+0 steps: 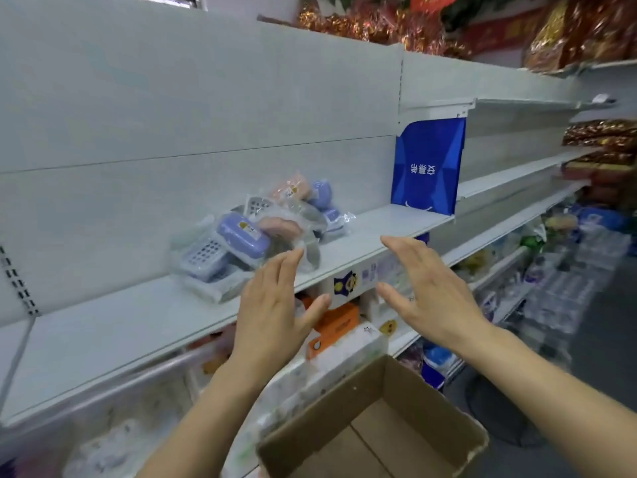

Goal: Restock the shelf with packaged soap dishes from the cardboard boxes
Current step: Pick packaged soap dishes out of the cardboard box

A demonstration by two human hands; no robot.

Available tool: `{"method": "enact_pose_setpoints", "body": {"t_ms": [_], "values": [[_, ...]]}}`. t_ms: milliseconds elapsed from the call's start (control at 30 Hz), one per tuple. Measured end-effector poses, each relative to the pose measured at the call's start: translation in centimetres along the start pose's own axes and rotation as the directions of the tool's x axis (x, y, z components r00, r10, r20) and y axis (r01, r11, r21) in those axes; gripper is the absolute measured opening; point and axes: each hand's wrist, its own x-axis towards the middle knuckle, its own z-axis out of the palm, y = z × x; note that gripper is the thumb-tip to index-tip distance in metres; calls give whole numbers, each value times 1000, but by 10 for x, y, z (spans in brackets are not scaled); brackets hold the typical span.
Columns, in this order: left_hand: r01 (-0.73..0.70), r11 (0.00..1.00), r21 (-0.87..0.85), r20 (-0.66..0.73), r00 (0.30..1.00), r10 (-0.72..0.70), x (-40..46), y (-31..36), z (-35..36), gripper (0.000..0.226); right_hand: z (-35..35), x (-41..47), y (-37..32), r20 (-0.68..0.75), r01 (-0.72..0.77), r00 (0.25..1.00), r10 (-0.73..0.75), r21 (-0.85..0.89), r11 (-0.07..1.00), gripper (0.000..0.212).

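A: Where are the dishes (255, 232)?

B: Heaped on the shelf (113, 336), left of the blue bag (429, 167). The box (444, 419) below looks empty.

A: And the hands?

B: Left hand (272, 312) and right hand (424, 288) both hover near the heap, fingers straight, each grip released and grasping nothing.

A: How will they handle?

B: Likely light, rigid plastic in slippery film. Best pinch a dish across its hard sides, not the loose wrap

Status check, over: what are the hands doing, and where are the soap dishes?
Left hand, right hand open, empty. Soap dishes piled loosely on shelf. Cardboard box below, open. Nothing blocking.
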Motion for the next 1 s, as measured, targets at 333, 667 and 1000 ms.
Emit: {"method": "enact_pose_setpoints", "body": {"t_ms": [333, 667, 1000], "values": [[50, 994, 96, -8, 999, -49, 158, 3, 87, 74, 55, 154, 143, 105, 74, 991, -85, 101, 992, 66], [378, 897, 231, -170, 923, -345, 330, -23, 178, 88, 168, 368, 241, 256, 221, 913, -317, 342, 913, 73], [635, 672, 382, -110, 753, -649, 408, -97, 211, 124, 255, 464, 214, 376, 85, 830, -412, 645, 759, 77]]}}
